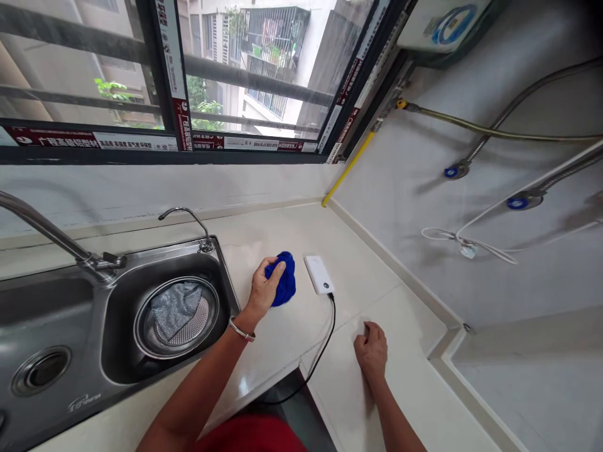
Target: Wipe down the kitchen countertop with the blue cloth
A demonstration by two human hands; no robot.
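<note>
My left hand grips a bunched blue cloth over the pale countertop, with the thumb pressed on top of it. Just right of the cloth lies a white power bank with a black cable plugged into its near end. My right hand rests on the counter to the right of the cable, its fingers curled in. Whatever may be inside those fingers is hidden.
On the left is a steel double sink with a large faucet and a thin tap. A round metal strainer in the right basin holds a grey cloth. Hoses and a yellow pipe run along the right wall.
</note>
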